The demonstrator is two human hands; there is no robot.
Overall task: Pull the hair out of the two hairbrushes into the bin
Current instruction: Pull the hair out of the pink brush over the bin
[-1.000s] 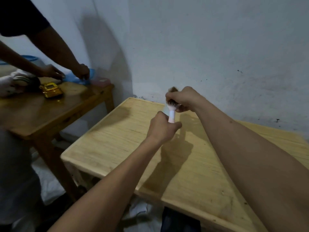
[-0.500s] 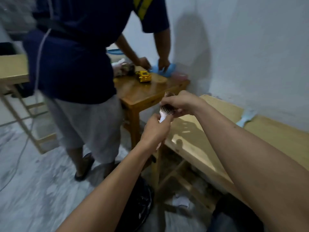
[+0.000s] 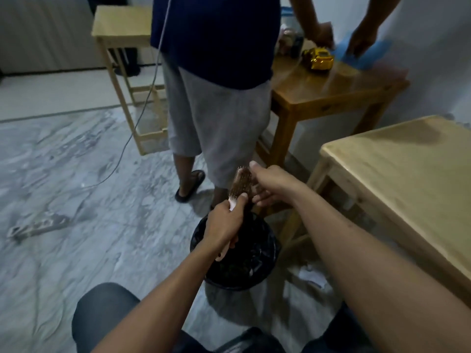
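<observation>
A white-handled hairbrush [image 3: 240,186] matted with brown hair is held over a black-lined bin [image 3: 265,253] on the floor. My left hand [image 3: 224,225] grips the brush's handle from below. My right hand [image 3: 270,184] is curled around the brush head, thumb up, its fingers pinching the hair on the bristles. No second hairbrush is in view.
A light wooden table [image 3: 407,179] stands at right, a darker table [image 3: 326,90] behind it with a yellow toy vehicle [image 3: 318,58]. Another person [image 3: 216,85] stands just beyond the bin. A cable [image 3: 142,105] hangs to the marble floor. My knees [image 3: 102,307] flank the bin.
The view swung left and down from the table to the floor. Both hands carried the brush off the table's edge to above the bin, keeping their hold.
</observation>
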